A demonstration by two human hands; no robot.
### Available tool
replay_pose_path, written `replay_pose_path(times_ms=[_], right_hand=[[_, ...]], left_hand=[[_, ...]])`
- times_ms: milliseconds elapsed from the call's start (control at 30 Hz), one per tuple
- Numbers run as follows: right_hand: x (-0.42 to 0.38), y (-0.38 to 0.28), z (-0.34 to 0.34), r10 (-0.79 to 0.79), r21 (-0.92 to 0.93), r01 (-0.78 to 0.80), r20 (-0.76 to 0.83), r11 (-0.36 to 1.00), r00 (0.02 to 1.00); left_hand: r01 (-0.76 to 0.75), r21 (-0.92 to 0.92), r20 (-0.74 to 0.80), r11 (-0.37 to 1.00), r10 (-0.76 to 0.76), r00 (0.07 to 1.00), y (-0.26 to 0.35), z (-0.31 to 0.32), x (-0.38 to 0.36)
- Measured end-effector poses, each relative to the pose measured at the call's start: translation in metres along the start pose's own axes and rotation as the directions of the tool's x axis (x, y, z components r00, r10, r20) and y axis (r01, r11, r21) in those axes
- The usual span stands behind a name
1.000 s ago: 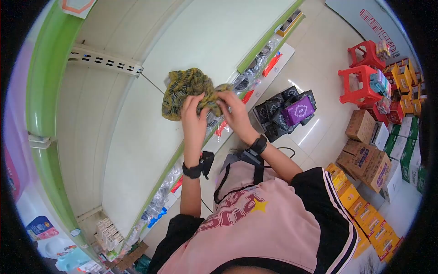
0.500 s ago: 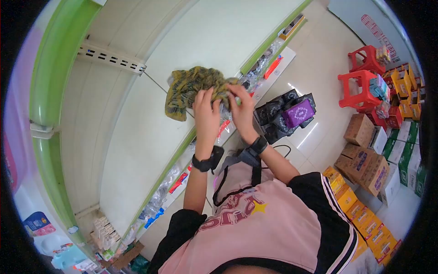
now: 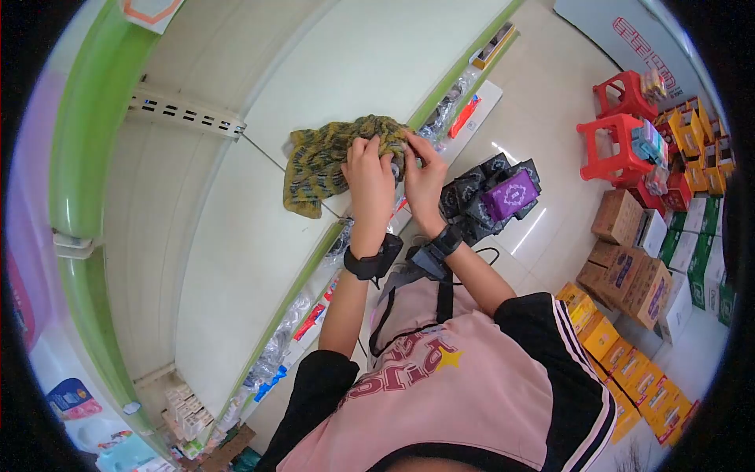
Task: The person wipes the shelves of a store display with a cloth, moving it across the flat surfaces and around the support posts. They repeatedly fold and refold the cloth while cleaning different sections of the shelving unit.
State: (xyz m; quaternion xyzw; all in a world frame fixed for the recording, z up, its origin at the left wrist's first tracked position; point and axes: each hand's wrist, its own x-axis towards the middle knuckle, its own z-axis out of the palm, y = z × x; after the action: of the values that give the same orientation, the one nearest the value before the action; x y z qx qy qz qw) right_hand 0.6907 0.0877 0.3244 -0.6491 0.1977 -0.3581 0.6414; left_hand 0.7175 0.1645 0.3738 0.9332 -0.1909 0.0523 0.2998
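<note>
A crumpled yellow-green and dark patterned cloth [image 3: 322, 169] lies on the white shelf [image 3: 228, 259], its right end bunched at the green front edge. My left hand [image 3: 370, 175] rests on that bunched end, fingers curled into the fabric. Opposite it, my right hand [image 3: 425, 175] pinches the cloth's right edge between thumb and fingers. Part of the folds is hidden behind both hands. Each wrist wears a black strap with a small dark device.
Plastic-wrapped goods line a lower shelf [image 3: 275, 346]. On the floor to the right are black packages [image 3: 464, 193] with a purple box [image 3: 513, 196], red stools [image 3: 617, 145], cardboard cartons [image 3: 621, 275] and yellow boxes [image 3: 629, 370]. A slotted metal bracket [image 3: 189, 112] meets the shelf's back.
My left hand has shifted right, closer to my right hand. The cloth's right end is gathered differently, and its left part is spread a little lower. The view has tilted slightly.
</note>
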Motion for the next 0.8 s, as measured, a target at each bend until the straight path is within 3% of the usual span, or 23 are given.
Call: replay_pose_path(times_ms=[133,200,267,400,467,533,600,667,733,800], right_hand=[[-0.005,0.004,0.004,-0.030,0.037,0.030,-0.021,0.999,0.999],[-0.015,0.001,0.004,-0.001,0.035,0.000,0.036,0.999,0.999],[-0.025,-0.004,0.002,-0.019,0.007,0.018,0.080,1.000,0.997],[-0.027,-0.012,-0.004,-0.134,-0.052,0.149,0.214,0.987,0.968],[-0.013,-0.016,-0.010,-0.217,-0.116,0.274,0.360,0.955,0.907],[-0.006,-0.017,-0.009,-0.246,-0.123,0.305,0.350,0.945,0.904],[0.003,-0.017,-0.008,-0.153,-0.201,0.220,0.300,0.955,0.942],[0.011,-0.008,-0.007,-0.172,-0.194,0.227,0.266,0.954,0.949],[0.016,-0.007,-0.007,-0.188,-0.205,0.211,0.125,0.956,0.974],[0.013,-0.006,-0.003,-0.128,-0.174,0.143,0.095,0.974,0.987]], left_hand=[[-0.033,0.009,0.004,0.999,0.033,0.999,-0.005,-0.008,-0.012],[0.010,0.045,0.037,0.999,-0.012,0.999,-0.008,-0.016,-0.021],[-0.015,0.029,-0.028,0.999,0.015,0.999,-0.011,-0.026,-0.031],[0.021,-0.045,-0.016,0.999,-0.022,1.000,-0.021,-0.037,-0.045],[0.026,-0.031,-0.037,0.999,-0.027,0.999,-0.022,-0.033,-0.043],[0.004,0.014,-0.040,1.000,-0.004,0.999,-0.019,-0.025,-0.033],[-0.013,0.060,-0.052,0.998,0.016,0.999,-0.014,-0.018,-0.018],[-0.111,0.127,0.029,0.986,0.108,0.994,-0.010,-0.015,-0.002],[-0.133,0.124,0.060,0.983,0.126,0.990,-0.007,-0.012,0.014],[-0.218,0.170,0.102,0.961,0.203,0.974,-0.003,-0.011,0.028]])
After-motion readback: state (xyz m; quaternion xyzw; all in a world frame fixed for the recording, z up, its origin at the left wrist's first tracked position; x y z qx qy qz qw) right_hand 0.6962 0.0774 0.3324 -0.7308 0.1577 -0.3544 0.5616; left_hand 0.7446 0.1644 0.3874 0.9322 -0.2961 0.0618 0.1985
